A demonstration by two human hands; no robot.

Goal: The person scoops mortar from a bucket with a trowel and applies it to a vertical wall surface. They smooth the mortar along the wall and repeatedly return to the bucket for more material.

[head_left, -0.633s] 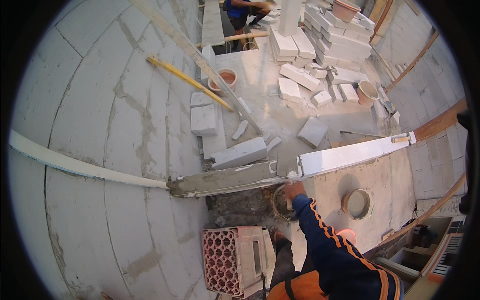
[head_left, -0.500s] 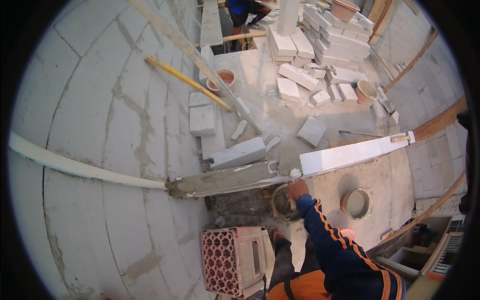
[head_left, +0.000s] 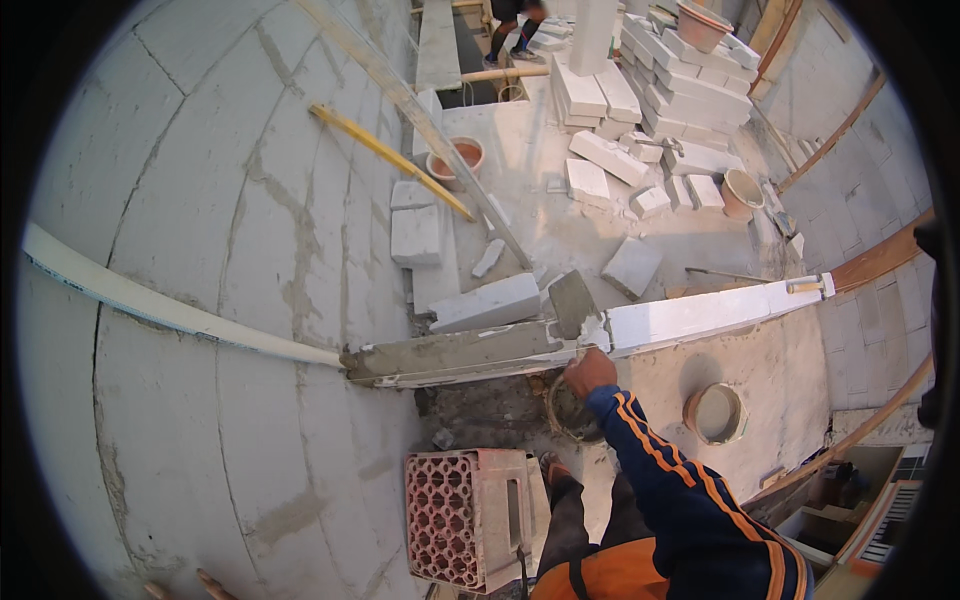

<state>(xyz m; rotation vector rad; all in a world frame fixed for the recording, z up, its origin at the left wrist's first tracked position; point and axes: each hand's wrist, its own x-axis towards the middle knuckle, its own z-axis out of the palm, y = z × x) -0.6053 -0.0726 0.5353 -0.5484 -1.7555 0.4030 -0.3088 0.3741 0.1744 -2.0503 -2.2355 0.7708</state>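
My right hand (head_left: 590, 370) is closed round the handle of a trowel, though the handle itself is mostly hidden by the fingers. The trowel's grey blade (head_left: 573, 303) stands over the low block wall, in the gap between a mortar-coated stretch (head_left: 450, 352) and a white block (head_left: 700, 312). White material (head_left: 594, 331) clings near the hand. A bucket of mortar (head_left: 572, 410) stands just below this hand, partly covered by it. At the lower left edge, only fingertips of my left hand (head_left: 190, 586) show, spread apart against the large block wall (head_left: 190, 420).
A red plastic crate (head_left: 500, 520) stands by my feet. Another mortar bucket (head_left: 715, 413) is on the right. Beyond the low wall lie loose blocks (head_left: 632, 267), a leaning straight board (head_left: 430, 135), a yellow level (head_left: 390, 160) and stacked blocks (head_left: 690, 85). Another person's legs (head_left: 515, 35) show far off.
My right hand has shifted slightly, and the trowel blade has tilted up from its flatter position over the gap. My left hand's fingertips show more at the lower left. The whole view has shifted a little.
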